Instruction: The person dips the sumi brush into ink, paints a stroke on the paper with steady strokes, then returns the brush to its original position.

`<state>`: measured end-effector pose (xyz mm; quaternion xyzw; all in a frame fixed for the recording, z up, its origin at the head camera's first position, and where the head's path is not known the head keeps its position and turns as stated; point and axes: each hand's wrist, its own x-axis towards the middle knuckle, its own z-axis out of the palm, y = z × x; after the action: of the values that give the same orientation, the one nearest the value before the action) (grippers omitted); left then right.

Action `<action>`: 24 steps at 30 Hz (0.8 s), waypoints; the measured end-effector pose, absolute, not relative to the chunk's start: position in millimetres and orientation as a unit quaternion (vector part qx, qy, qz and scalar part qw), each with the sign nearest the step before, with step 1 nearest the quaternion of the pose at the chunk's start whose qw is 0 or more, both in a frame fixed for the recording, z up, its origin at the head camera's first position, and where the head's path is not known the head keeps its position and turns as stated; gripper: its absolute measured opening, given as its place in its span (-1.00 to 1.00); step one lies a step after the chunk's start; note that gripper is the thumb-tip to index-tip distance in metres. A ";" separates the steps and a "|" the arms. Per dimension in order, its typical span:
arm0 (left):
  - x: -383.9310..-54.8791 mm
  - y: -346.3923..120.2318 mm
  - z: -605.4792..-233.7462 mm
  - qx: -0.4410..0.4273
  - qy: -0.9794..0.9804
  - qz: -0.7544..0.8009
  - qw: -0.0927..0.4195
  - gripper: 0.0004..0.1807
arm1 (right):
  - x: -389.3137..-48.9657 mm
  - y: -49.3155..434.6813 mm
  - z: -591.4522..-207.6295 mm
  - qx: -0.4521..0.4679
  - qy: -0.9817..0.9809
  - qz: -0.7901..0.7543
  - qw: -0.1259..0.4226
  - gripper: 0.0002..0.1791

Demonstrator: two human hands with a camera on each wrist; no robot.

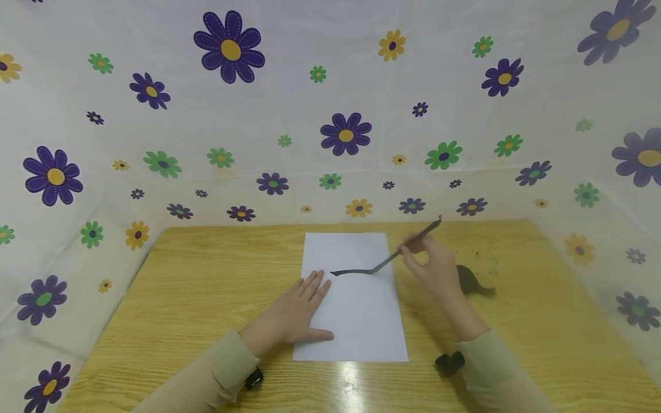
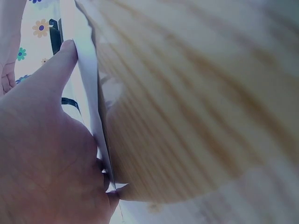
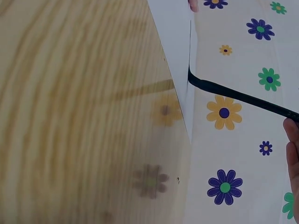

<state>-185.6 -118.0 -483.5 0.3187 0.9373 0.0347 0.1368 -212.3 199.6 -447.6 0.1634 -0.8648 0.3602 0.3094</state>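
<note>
A white sheet of paper (image 1: pixel 356 321) lies upright on the wooden table. My left hand (image 1: pixel 294 312) rests on its left side, fingers and thumb spread. In the left wrist view the thumb (image 2: pixel 56 70) reaches along the sheet. My right hand (image 1: pixel 436 272) pinches a dark, slender brush (image 1: pixel 408 245) with a small loop at its upper end. The brush slants down to the left, and its dark tip (image 3: pixel 192 77) meets the paper in the right wrist view. From there a dark, slightly curved stroke (image 1: pixel 351 271) runs left towards my left fingertips.
Beside my right wrist lies a dark rounded object (image 1: pixel 469 281) with a tapering tail, partly hidden by the arm. Small dark specks (image 1: pixel 476 254) mark the table behind it. A flower-patterned white cloth (image 1: pixel 289 103) encloses the wooden table (image 1: pixel 217 269) at the back and sides.
</note>
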 end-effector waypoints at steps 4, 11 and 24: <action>-185.0 -117.9 -481.8 0.319 0.937 0.034 0.139 0.22 | -210.6 201.5 -447.3 0.156 -0.867 0.363 0.303 -0.78; -184.7 -118.2 -481.5 0.320 0.937 0.035 0.138 0.22 | -207.0 203.2 -446.0 0.144 -0.870 0.367 0.296 -0.82; -185.1 -117.9 -483.0 0.321 0.937 0.036 0.135 0.21 | -206.3 201.2 -444.2 0.152 -0.875 0.353 0.294 -0.84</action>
<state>-185.1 -117.9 -483.0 0.3207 0.9368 0.0357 0.1353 -206.3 201.2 -444.2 0.1519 -0.8751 0.3529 0.2941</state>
